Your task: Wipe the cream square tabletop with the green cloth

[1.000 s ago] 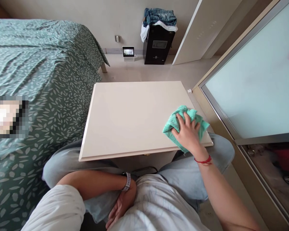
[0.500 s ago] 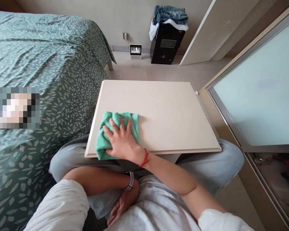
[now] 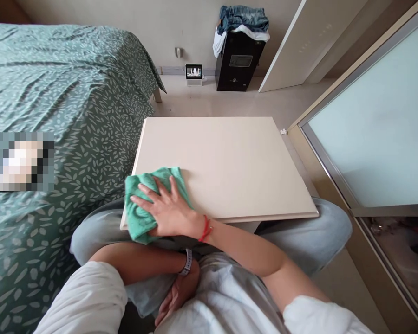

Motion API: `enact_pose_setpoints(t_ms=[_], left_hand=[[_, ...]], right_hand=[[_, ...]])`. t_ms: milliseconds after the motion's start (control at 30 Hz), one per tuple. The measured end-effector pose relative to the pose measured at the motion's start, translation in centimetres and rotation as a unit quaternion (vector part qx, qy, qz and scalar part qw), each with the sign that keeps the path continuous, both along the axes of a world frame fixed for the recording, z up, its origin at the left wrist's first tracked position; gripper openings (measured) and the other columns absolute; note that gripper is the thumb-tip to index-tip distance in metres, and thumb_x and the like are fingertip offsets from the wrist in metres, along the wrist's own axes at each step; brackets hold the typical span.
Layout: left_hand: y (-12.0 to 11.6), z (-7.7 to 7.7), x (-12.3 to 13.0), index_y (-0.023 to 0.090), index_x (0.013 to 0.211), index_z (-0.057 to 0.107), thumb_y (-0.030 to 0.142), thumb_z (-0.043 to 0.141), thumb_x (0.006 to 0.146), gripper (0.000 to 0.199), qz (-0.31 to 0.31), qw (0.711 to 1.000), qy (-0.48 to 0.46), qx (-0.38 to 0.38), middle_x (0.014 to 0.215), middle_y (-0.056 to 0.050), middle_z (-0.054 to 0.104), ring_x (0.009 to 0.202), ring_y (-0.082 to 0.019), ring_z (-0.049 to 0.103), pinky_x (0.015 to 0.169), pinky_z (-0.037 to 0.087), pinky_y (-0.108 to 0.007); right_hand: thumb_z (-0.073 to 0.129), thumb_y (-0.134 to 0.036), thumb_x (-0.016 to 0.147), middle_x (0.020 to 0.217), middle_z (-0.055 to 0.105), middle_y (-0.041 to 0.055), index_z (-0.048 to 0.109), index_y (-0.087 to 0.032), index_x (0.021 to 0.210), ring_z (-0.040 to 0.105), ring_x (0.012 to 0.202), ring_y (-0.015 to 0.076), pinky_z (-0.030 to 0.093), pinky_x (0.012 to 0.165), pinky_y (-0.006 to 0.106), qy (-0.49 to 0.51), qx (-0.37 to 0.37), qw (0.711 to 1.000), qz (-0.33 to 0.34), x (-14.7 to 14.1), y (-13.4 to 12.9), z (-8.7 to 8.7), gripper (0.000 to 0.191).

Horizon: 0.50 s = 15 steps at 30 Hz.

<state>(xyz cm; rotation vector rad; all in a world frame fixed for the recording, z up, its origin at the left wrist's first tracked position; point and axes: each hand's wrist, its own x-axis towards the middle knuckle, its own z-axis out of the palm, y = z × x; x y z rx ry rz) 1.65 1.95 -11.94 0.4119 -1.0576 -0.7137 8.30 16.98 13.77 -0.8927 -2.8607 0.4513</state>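
My right hand (image 3: 169, 208) lies palm down with its fingers spread on a green cloth (image 3: 137, 197). The cloth is at the near left corner of a pale, flat board (image 3: 223, 162) and hangs over its left and near edges. A red string bracelet circles my right wrist. Below the board, my left hand (image 3: 177, 294) rests in my lap, palm partly up, its fingers loosely bent and nothing visible in it. A watch strap is on that wrist.
A bed with a green leaf-pattern cover (image 3: 97, 106) stands at the left. Beyond the board are a small screen (image 3: 194, 74) and a black cabinet (image 3: 238, 62) with jeans (image 3: 244, 18) on top. A frosted sliding door (image 3: 379, 130) is at the right.
My right hand and the green cloth have slid left and slightly toward me, so the cloth now overhangs the board's left edge. My left hand has stayed in my lap.
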Motion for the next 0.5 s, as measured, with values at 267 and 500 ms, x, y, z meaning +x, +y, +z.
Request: enact_pose_setpoints(t_ms=[267, 500], left_hand=[[1.2, 4.5, 2.1, 0.028, 0.173, 0.066, 0.005, 0.035, 0.111, 0.073, 0.006, 0.987, -0.098, -0.124, 0.131, -0.008, 0.096, 0.120, -0.033, 0.087, 0.084, 0.073, -0.051], [-3.3, 4.9, 0.0, 0.034, 0.136, 0.093, 0.051, 0.076, 0.093, 0.050, 0.019, 0.793, -0.240, -0.559, 0.124, -0.005, 0.096, 0.123, -0.042, 0.089, 0.063, 0.071, -0.049]], right_hand=[[0.092, -0.078, 0.103, 0.207, 0.045, 0.0205, 0.052, -0.029, 0.200, 0.042, 0.186, 0.0630, 0.027, 0.150, 0.092, -0.028, 0.009, 0.988, -0.153, 18.7, -1.7, -2.5, 0.116], [0.083, -0.051, 0.106, 0.204, 0.050, 0.0188, 0.043, -0.036, 0.203, 0.059, 0.176, 0.0606, 0.042, 0.142, 0.093, -0.055, 0.086, 0.963, -0.249, 33.1, -4.8, -4.6, 0.106]])
